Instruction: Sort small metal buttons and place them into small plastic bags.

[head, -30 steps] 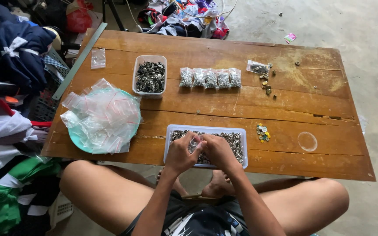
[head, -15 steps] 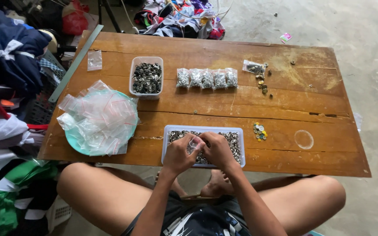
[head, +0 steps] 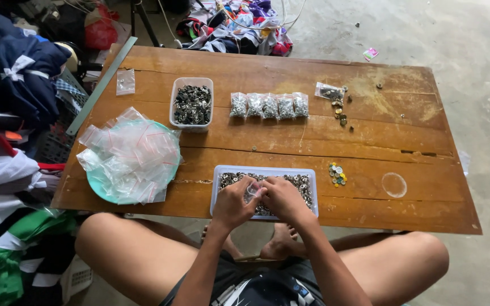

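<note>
Little has changed over the last second: both hands stay together over the near tray (head: 307, 175) of small metal rings, so the bagging goes on without a break. Left of the tray, a teal plate (head: 94, 187) is heaped with empty clear bags. Over the tray, the left hand (head: 231, 203) and right hand (head: 282, 199) pinch one small clear bag (head: 252, 190) between closed fingers. Beyond the tray sit a tub of dark fittings (head: 191, 103) and a row of filled bags (head: 267, 105). Right of the tray lies a small pile of coloured discs (head: 337, 174). Nothing blocks the hands.
</note>
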